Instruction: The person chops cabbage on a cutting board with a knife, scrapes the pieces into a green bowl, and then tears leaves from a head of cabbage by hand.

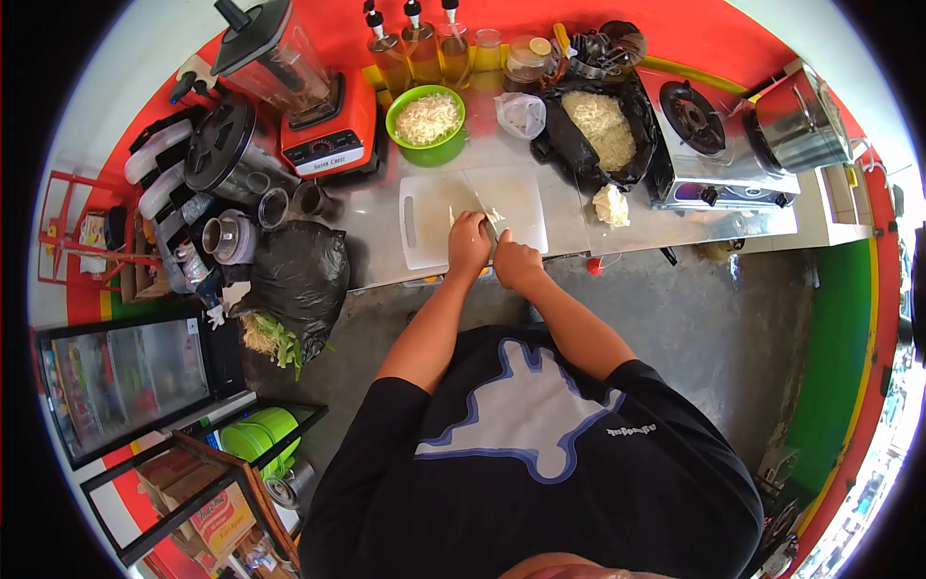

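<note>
On the white cutting board (527,198), my right hand (518,261) is wrapped round a knife (489,226), its blade pointing away from me. Beside it, my left hand (470,243) is curled down on the board, close to the blade. What lies under its fingers is hidden. Small pale cut pieces (496,214) lie by the knife. Beyond the board stands a green bowl (426,152) heaped with pale shredded vegetable (427,119). To the right, an open black plastic bag (564,145) holds more pale shreds (600,130), and a pale lump (611,206) sits before it.
A red blender (328,130) and pump bottles (422,53) stand at the back. On the right are a gas stove (719,183) and a steel pot (799,121). A full black bag (299,275) is at the left, above leafy greens (280,343). A clear bag (521,116) lies behind the board.
</note>
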Demonstrator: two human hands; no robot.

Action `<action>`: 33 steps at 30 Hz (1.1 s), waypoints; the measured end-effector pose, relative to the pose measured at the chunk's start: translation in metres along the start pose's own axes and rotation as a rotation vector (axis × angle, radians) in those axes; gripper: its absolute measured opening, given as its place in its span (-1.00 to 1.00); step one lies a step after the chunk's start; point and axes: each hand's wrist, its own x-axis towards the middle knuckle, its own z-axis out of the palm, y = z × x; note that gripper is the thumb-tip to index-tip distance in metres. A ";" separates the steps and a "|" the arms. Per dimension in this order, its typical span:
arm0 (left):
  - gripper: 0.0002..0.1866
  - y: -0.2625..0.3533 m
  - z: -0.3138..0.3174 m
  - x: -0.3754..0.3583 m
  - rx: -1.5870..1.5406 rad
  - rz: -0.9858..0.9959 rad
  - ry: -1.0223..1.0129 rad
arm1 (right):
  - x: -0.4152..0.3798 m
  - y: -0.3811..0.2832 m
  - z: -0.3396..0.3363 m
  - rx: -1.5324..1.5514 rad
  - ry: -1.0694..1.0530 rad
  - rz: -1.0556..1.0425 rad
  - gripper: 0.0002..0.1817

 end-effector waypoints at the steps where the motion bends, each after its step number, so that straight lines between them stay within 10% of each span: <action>1: -0.87 0.001 -0.003 0.001 0.002 -0.007 0.006 | 0.003 -0.001 0.000 0.053 0.025 0.008 -0.52; 33: -0.94 -0.012 -0.011 0.010 0.110 -0.032 -0.130 | 0.001 -0.011 0.006 0.079 -0.036 0.031 -0.42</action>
